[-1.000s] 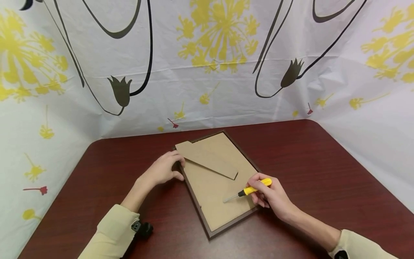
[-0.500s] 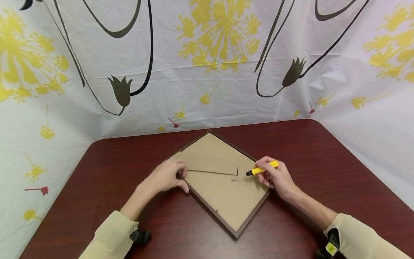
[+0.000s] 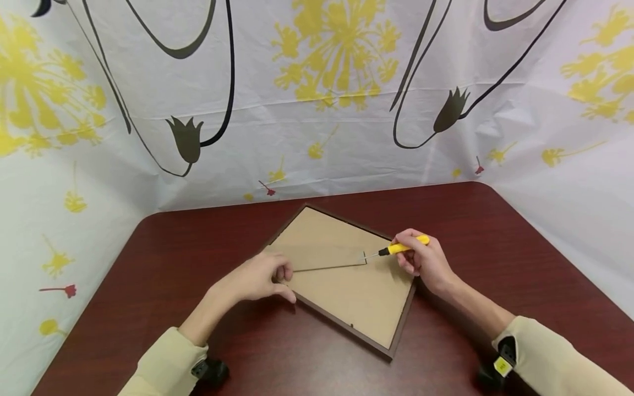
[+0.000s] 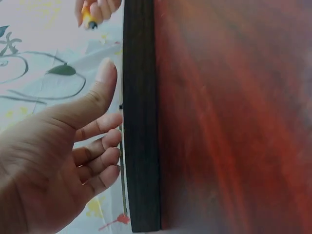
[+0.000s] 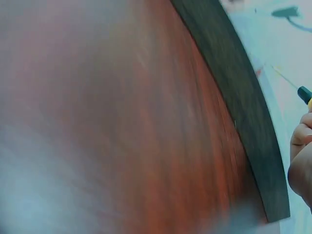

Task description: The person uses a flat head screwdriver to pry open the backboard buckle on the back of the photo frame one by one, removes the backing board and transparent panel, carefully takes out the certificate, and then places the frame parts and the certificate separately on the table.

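A picture frame lies face down on the table, its dark rim [image 3: 366,341] around a tan backing board [image 3: 346,300]. A long easel-back flap [image 3: 317,256] lies across the board. At the frame's left corner my left hand [image 3: 260,278] touches the edge with relaxed fingers. In the left wrist view, the fingertips of that hand [image 4: 53,141] meet the back side of the rim [image 4: 141,117], thumb raised. My right hand [image 3: 426,261] grips a yellow-handled screwdriver [image 3: 403,248]. Its tip is at the flap's right end; contact is unclear. The right wrist view shows the screwdriver's dark collar [image 5: 303,92] beyond the rim [image 5: 234,87].
The dark red wooden table [image 3: 198,236] extends around the frame on all sides. A white sheet [image 3: 337,154] with flower prints hangs behind the table and along both sides. Devices are strapped at both wrists, the left one [image 3: 210,371] close to the tabletop.
The frame has turned counterclockwise, its near corner swinging right. The flap appears to lie flatter. My right hand has moved up and slightly right with the screwdriver, while the left has shifted slightly nearer.
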Demonstrator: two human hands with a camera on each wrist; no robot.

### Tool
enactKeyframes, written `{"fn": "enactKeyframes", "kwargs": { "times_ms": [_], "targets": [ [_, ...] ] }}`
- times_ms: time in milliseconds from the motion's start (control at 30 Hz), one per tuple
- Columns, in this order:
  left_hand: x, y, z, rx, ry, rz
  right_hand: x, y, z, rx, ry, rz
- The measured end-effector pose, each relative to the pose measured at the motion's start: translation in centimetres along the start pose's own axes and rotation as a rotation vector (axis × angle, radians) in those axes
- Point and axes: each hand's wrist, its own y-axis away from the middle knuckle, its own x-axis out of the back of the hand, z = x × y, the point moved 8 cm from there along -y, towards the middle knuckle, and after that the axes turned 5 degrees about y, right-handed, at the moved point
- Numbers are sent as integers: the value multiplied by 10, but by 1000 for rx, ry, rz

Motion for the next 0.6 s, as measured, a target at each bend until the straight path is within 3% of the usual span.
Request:
{"fn": "enactKeyframes", "kwargs": {
  "times_ms": [233, 433, 600],
  "targets": [
    [18, -5, -17, 17, 69, 30, -37, 33, -3, -22, -5, -77],
    [22, -8, -35, 35, 74, -7, -60, 51, -4, -2, 22, -136],
    [19, -6, -42, 46, 150, -70, -63, 55, -5, -3, 41, -112]
  ]
}}
